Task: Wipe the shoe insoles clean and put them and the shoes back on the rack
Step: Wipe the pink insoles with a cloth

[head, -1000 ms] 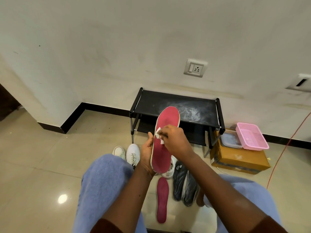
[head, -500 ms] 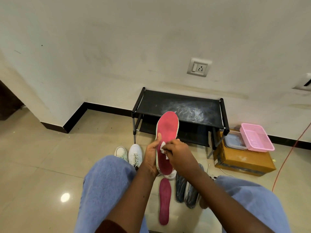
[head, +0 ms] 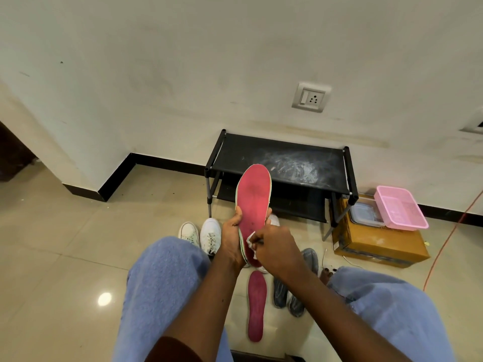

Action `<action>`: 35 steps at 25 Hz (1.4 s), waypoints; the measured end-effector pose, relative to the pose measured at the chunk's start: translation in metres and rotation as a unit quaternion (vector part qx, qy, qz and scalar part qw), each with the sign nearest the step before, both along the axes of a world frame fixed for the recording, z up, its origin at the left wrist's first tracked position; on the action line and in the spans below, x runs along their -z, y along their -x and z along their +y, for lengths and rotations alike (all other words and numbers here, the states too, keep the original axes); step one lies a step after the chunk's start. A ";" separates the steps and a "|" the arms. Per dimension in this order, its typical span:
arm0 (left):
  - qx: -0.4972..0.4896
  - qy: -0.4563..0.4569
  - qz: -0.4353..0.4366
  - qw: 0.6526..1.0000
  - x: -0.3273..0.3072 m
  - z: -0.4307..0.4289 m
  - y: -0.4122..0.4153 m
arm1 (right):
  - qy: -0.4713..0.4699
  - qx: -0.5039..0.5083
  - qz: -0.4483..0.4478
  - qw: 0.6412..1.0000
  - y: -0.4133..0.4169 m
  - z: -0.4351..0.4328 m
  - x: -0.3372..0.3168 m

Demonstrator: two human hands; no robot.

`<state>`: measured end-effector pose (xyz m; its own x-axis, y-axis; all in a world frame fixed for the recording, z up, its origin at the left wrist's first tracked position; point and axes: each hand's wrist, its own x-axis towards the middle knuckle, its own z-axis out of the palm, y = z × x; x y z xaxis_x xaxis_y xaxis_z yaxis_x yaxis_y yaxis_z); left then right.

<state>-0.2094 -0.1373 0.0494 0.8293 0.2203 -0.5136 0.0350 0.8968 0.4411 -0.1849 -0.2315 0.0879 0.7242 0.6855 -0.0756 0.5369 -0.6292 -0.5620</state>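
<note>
At the centre of the frame the left hand [head: 231,239] holds the red insole [head: 254,202] upright by its edge, steadying it so the right hand [head: 277,248], its grip pinching a white wipe [head: 250,240], can rub the heel.

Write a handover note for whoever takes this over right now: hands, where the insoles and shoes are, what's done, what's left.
Left hand: grips the held red insole by its edge, upright in front of the rack.
Right hand: pinches a white wipe against the insole's lower half.
On the floor: second red insole, white shoes, grey shoes.
Done: wiping of the held insole is under way. I cannot tell whether the floor insole is clean.
Left: finish wiping, then put the insoles and shoes on the rack.
</note>
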 end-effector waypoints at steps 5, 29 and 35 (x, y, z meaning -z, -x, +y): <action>-0.017 0.018 0.011 1.000 0.001 0.002 0.001 | 0.038 -0.021 0.026 0.999 -0.006 -0.001 0.005; 0.007 0.068 -0.032 0.997 0.027 0.019 -0.003 | -0.013 -0.172 0.028 0.985 -0.013 0.000 -0.002; 0.005 0.047 -0.036 0.998 0.020 0.015 -0.006 | -0.042 -0.066 -0.013 0.997 -0.024 0.022 0.000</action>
<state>-0.2039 -0.1222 0.0293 0.8669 0.1648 -0.4704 0.0157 0.9343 0.3562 -0.1611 -0.2100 0.0880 0.6280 0.7782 0.0044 0.6271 -0.5026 -0.5951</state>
